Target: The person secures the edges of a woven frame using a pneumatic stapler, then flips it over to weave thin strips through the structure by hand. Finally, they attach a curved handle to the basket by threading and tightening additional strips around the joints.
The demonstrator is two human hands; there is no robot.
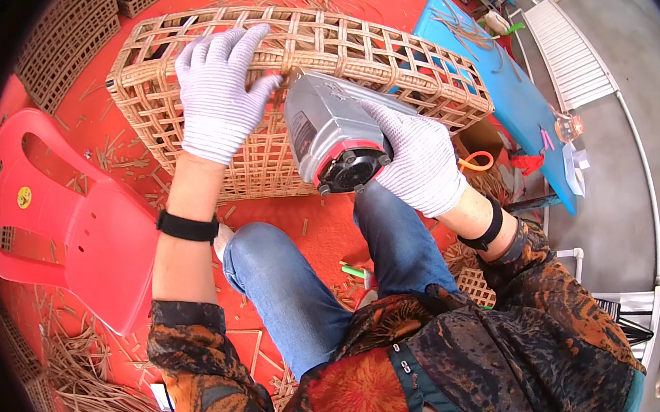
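A long openwork wicker basket [378, 46], woven of tan strips, lies across the scene beyond my knees. Over its near upper edge, left of the middle, my gloved left hand [219, 89] holds the weave, fingers laid on the upper face and thumb pointing right. A grey air nail gun [329, 119] with a black end cap is gripped in my gloved right hand [420, 153]. Its nose reaches the basket's edge just beside my left thumb; whether it presses on the strips cannot be told. My right fingers are partly hidden by the tool.
A red plastic chair [102, 236] stands at the left. A blue table [493, 87] with loose strips is at the right. An orange hose [477, 162] curves beside my right wrist. Woven panels [68, 44] stand back left; bundled strips [109, 386] lie on the red floor.
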